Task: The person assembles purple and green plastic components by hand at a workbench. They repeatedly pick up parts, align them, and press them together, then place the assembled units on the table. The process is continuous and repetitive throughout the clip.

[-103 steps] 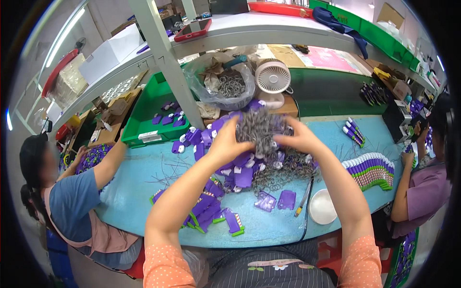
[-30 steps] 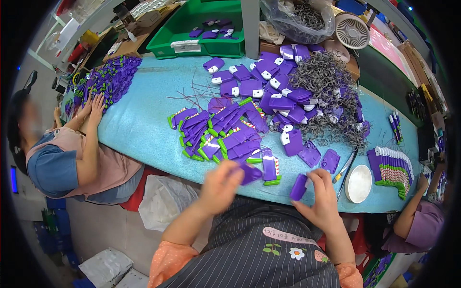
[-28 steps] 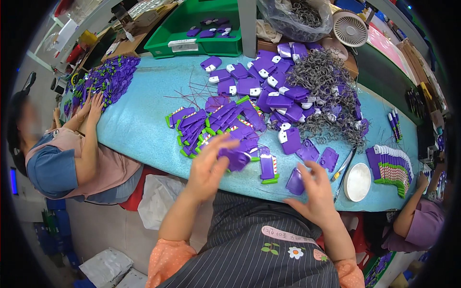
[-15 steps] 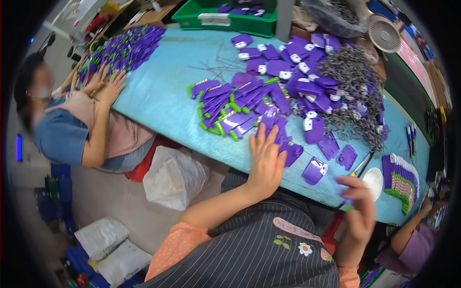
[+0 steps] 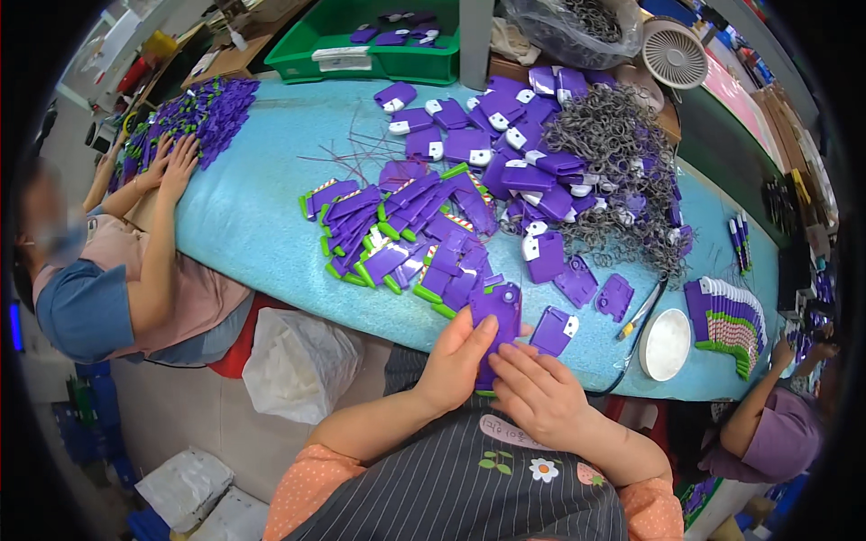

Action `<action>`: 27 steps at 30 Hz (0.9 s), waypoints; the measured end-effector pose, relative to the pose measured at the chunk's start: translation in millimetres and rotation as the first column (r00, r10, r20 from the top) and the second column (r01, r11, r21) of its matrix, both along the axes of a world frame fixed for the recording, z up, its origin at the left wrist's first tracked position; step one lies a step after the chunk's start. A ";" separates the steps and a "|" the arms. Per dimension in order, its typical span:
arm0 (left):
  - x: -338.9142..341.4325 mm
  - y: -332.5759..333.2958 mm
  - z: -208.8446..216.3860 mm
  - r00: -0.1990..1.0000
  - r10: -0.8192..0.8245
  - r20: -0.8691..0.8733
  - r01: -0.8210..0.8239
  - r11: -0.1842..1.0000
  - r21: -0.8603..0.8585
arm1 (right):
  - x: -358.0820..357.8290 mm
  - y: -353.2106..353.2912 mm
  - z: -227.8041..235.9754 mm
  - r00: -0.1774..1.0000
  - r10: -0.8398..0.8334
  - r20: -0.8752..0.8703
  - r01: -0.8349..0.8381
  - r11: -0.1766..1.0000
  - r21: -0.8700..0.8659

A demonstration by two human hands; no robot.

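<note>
A purple plastic casing piece [image 5: 499,311] with a small round hole near its far end is held in front of my apron. My left hand [image 5: 454,362] pinches its left edge, thumb on top. From the right, my right hand [image 5: 541,397] closes over the near end, its fingers together and covering that part. A bit of green shows below the fingers. Just beyond lies a pile of purple pieces with green ends [image 5: 388,225]. Right of the held piece is a purple casing with a white tip [image 5: 553,331], flat on the blue table [image 5: 271,198].
A heap of grey metal rings and chains [image 5: 613,153] lies among purple casings. To the right are a white bowl [image 5: 666,345], a yellow-ended tool [image 5: 629,326] and a row of assembled pieces [image 5: 729,320]. A green bin [image 5: 361,59] stands at the back. Co-workers sit left and right.
My left hand has come back from the pile with a purple casing piece. My right hand has moved in from the right to meet it. The view has shifted slightly.
</note>
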State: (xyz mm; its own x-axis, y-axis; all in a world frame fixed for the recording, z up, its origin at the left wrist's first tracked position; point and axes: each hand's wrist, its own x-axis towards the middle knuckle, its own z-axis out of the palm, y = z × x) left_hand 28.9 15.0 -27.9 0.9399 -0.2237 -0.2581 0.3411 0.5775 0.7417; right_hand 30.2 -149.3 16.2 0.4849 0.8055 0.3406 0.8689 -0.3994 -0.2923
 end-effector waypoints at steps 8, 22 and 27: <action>-33.5 -4.7 16.7 0.944 -0.312 -0.108 0.318 0.947 0.045 | 27.3 -38.4 -12.1 0.327 0.051 -0.944 0.778 0.553 0.299; -25.4 -12.8 25.3 0.964 -0.262 -0.043 0.262 0.965 -0.012 | 5.0 -21.5 1.4 0.695 -0.404 -0.594 0.706 0.538 0.460; -23.7 -9.3 23.3 0.989 -0.148 0.013 0.147 0.987 0.070 | 9.6 -15.4 -1.3 0.783 -0.483 -0.391 0.615 0.692 0.377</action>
State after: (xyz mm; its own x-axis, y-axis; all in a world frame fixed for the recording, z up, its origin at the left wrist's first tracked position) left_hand 5.3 5.7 -4.6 0.9025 -0.3426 -0.2610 0.4051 0.4696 0.7844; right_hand 39.9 -164.7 14.9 0.9055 0.1407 0.4002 0.4091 -0.5398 -0.7357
